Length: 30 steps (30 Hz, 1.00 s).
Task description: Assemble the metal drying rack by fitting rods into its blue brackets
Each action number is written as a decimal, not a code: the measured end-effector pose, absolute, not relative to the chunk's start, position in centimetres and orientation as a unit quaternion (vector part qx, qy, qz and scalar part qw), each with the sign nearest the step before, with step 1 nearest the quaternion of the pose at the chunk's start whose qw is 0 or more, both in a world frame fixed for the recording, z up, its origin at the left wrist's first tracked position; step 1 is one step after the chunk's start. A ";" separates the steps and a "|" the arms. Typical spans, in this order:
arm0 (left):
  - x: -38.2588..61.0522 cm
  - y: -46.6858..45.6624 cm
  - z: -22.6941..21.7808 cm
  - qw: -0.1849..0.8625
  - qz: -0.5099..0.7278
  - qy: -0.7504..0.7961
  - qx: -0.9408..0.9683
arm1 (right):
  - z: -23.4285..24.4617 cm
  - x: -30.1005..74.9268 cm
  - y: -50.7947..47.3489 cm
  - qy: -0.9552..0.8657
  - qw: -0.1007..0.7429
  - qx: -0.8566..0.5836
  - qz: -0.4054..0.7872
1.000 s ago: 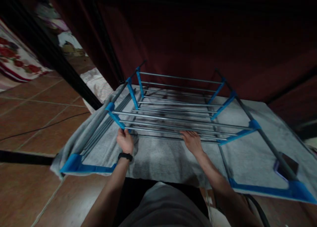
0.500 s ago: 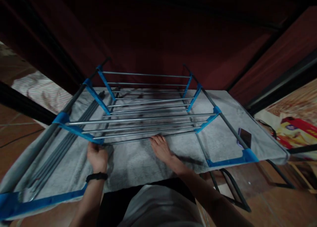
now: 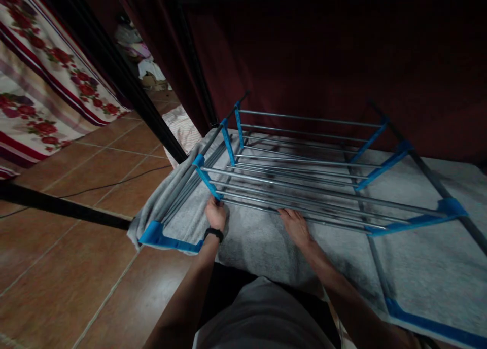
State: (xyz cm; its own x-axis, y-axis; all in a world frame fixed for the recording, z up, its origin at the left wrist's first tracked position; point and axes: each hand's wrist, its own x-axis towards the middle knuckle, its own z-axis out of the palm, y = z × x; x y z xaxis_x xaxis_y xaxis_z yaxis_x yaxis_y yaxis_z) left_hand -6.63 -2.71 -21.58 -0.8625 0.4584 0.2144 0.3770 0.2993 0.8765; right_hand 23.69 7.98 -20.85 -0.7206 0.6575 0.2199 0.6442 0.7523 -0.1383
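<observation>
A drying rack (image 3: pixel 304 186) of grey metal rods and blue plastic joints stands in front of me, with a grey towel (image 3: pixel 262 247) spread over its lower level. My left hand (image 3: pixel 216 214), with a black band on the wrist, is closed on the near left end of the raised rod section beside a blue joint. My right hand (image 3: pixel 296 226) lies flat and open on the towel, fingertips under the nearest rod.
Brown floor tiles (image 3: pixel 76 268) spread to the left, crossed by a black bar (image 3: pixel 57 204) and a thin cable. A floral cloth (image 3: pixel 41 85) hangs at the far left. A dark red curtain (image 3: pixel 323 55) backs the rack. A striped cloth (image 3: pixel 182 128) lies by the rack's left corner.
The view has swung to the left, so the floor and floral cloth show again and the rack's right end is cut off. Both hands stay at the near edge of the rods.
</observation>
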 end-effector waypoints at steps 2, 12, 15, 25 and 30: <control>-6.6 -2.6 -21.8 0.036 0.532 0.805 0.258 | -21.0 23.8 7.9 -0.927 0.139 -0.349 0.026; -6.0 -2.7 -21.3 0.031 0.526 0.815 0.242 | -21.3 23.7 8.6 -0.926 0.135 -0.351 0.026; -6.0 -2.7 -21.2 0.032 0.526 0.815 0.242 | -21.3 23.9 8.8 -0.930 0.135 -0.341 0.036; -5.4 -2.7 -20.4 0.032 0.511 0.824 0.243 | -20.9 23.9 8.5 -0.934 0.120 -0.333 0.041; -5.2 -2.6 -19.6 0.046 0.494 0.834 0.242 | -20.7 23.5 8.5 -0.927 0.126 -0.348 0.063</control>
